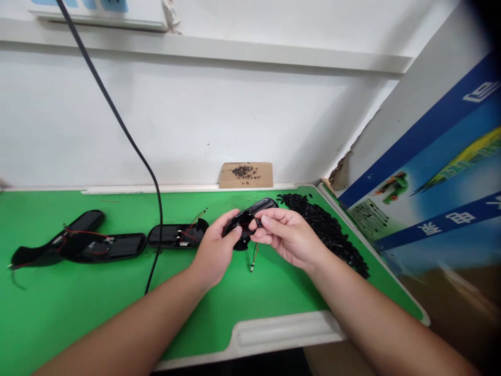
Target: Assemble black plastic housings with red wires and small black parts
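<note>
The held casing [264,206] is my landmark; it is black and long, with rounded ends. The largest thing is the white wall [176,115], which stands behind the held casing. The green table [188,324] spreads below it and to both its sides. To the right of the held casing there is a big printed panel [450,172], blue and white, with a picture of a frog.

A black cable [129,141] hangs down to the left of the held casing and passes in front of the nearest black casing [166,236]. This one and the other black casings [129,245] lie on the table in an uneven row, left of the landmark, with thin wires on them. A heap of small black parts [321,224] is just to its right. Behind it, a piece of cardboard [229,180] carries dark little bits.

The left hand [213,250] is closed around the left end of the held casing, with its thumb on the near side. The right hand [289,235], at the right of the casing, pinches a small dark piece [258,222] between thumb and fingers; what piece exactly, I cannot tell. Below the held casing hangs a thin red and black wire [255,253] with a small tip.
</note>
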`<state>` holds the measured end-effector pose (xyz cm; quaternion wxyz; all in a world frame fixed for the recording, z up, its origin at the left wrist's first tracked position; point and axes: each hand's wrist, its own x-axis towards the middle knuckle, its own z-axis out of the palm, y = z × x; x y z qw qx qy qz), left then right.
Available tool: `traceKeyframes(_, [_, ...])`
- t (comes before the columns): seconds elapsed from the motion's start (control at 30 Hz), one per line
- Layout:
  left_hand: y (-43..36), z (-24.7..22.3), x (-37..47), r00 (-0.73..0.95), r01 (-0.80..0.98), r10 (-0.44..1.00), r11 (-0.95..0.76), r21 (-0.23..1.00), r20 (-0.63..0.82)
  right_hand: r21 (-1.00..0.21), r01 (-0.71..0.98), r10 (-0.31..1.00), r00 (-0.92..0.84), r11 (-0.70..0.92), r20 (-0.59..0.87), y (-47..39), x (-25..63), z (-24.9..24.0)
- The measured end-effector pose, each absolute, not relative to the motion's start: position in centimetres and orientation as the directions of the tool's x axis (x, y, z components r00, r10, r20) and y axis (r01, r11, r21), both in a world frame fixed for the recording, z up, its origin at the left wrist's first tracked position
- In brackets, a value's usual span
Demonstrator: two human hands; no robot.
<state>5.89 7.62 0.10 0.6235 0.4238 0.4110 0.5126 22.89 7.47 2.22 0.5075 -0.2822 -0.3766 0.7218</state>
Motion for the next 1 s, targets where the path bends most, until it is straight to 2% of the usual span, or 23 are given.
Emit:
traceKeyframes(0.27, [7.5, 0.1, 6.0, 0.143, -0.331, 0.984, 0.148, 0.932, -0.105, -0.847, -0.487, 0.939, -0.342, -0.211, -0.037, 7.3, 23.1, 2.6])
traceKeyframes(0.37, [7.4, 0.2, 6.0, 0.148, -0.352, 0.983, 0.159, 0.923, -0.113, -0.882, -0.440, 0.955, -0.296, -0.168, -0.035, 7.3, 23.0, 2.2])
traceKeyframes(0.47, [7.4, 0.1, 6.0, 0.150, -0.356, 0.982, 0.162, 0.920, -0.115, -0.948, -0.316, 0.980, -0.194, -0.027, 0.037, 7.2, 22.8, 1.9])
traceKeyframes(0.53, [7.4, 0.0, 6.0, 0.147, -0.356, 0.982, 0.163, 0.920, -0.118, -0.974, -0.126, 0.972, -0.120, 0.186, 0.202, 7.2, 22.7, 1.8])
traceKeyframes(0.6, [7.4, 0.1, 6.0, 0.143, -0.359, 0.982, 0.170, 0.918, -0.126, -0.881, 0.126, 0.889, -0.105, 0.456, 0.446, 7.2, 22.8, 2.0])
traceKeyframes(0.67, [7.4, 0.2, 6.1, 0.147, -0.368, 0.979, 0.188, 0.911, -0.143, -0.681, 0.340, 0.752, -0.155, 0.649, 0.640, 7.3, 23.0, 2.2])
traceKeyframes(0.7, [7.3, 0.4, 6.1, 0.152, -0.374, 0.976, 0.203, 0.905, -0.156, -0.582, 0.419, 0.694, -0.190, 0.697, 0.694, 7.4, 23.2, 2.2])
traceKeyframes(0.77, [7.2, 0.7, 6.2, 0.166, -0.391, 0.968, 0.242, 0.888, -0.191, -0.438, 0.529, 0.629, -0.259, 0.727, 0.733, 7.7, 23.4, 2.1])
traceKeyframes(0.83, [7.1, 1.1, 6.2, 0.181, -0.404, 0.953, 0.296, 0.865, -0.242, -0.352, 0.577, 0.607, -0.335, 0.737, 0.721, 7.9, 23.6, 1.8])
traceKeyframes(1.0, [7.1, 1.6, 6.4, 0.206, -0.424, 0.922, 0.387, 0.819, -0.329, -0.275, 0.607, 0.601, -0.433, 0.745, 0.672, 8.1, 23.5, 1.0])
